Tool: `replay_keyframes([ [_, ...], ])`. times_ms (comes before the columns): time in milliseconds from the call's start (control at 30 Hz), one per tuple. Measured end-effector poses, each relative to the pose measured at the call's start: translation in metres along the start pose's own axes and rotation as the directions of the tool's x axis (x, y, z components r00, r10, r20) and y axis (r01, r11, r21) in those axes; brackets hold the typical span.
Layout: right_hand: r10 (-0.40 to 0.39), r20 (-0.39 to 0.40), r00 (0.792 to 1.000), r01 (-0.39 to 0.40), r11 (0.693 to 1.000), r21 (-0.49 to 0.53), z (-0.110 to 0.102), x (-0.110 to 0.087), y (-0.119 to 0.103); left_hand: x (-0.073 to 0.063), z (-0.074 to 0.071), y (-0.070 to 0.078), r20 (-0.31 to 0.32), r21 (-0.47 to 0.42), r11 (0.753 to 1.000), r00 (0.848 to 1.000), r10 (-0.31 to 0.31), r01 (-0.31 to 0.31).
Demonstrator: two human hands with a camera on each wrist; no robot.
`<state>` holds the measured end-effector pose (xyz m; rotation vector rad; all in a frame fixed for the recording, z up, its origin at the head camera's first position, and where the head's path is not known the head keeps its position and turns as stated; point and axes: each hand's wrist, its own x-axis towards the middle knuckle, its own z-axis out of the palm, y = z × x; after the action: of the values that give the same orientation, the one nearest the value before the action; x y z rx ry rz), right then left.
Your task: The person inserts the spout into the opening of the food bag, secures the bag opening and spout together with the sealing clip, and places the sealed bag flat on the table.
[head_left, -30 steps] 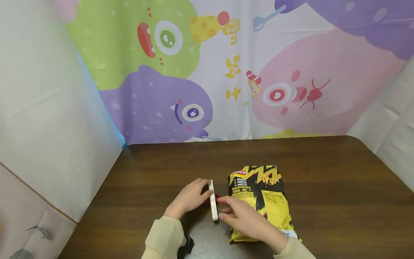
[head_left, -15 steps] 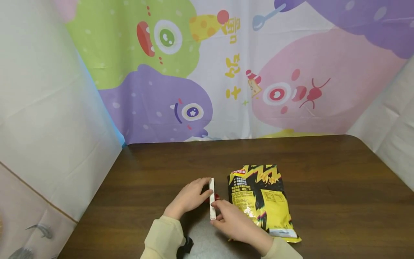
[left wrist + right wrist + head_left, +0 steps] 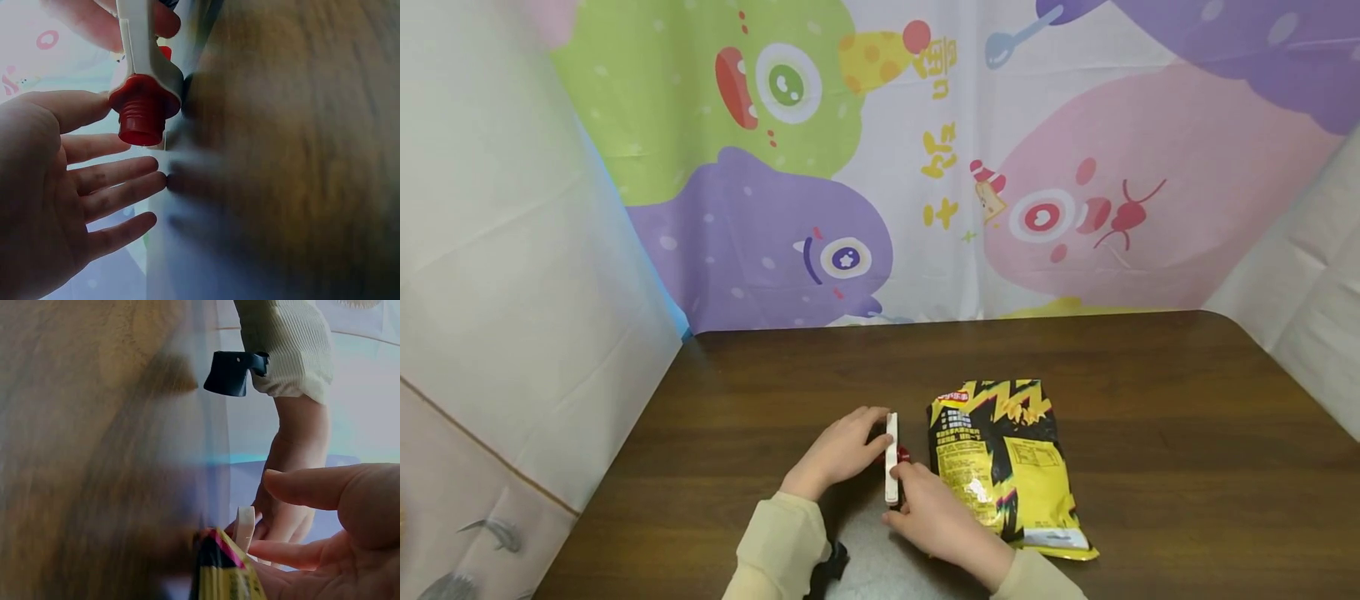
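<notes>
A slim white bag clip [image 3: 892, 458] with a red threaded spout [image 3: 140, 115] stands on edge between both hands. My left hand [image 3: 838, 450] holds it from the left, with fingertips at the far end and thumb along its side. In the left wrist view the left thumb reaches the spout's collar, and the other fingers spread beyond it. My right hand [image 3: 943, 517] holds the near end, index finger against the right side and thumb by the tip. A black and yellow snack bag [image 3: 1037, 483] lies just right of the right hand.
The brown wooden table [image 3: 1187, 417] runs back to a cartoon-printed curtain [image 3: 955, 275]. Pale cloth hangs at both sides. A black wrist mount [image 3: 228, 374] shows below the left sleeve.
My right hand has come left from above the snack bag onto the clip's near end. The clip has shifted slightly left at that end; my left hand has barely moved.
</notes>
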<state>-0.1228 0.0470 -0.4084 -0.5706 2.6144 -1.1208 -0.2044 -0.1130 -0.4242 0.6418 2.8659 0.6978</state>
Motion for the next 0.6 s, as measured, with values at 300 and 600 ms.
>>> replay_keyframes([
  [300,0.009,-0.145,0.989,-0.022,0.996,-0.085,0.013,0.010,-0.002,0.000,0.002,0.000,0.007,-0.009,1.000,1.000,0.000,0.000],
  [600,0.069,-0.220,0.973,-0.090,0.992,-0.086,0.021,0.019,-0.004,0.001,0.001,0.000,0.015,-0.008,1.000,1.000,-0.020,0.020],
])
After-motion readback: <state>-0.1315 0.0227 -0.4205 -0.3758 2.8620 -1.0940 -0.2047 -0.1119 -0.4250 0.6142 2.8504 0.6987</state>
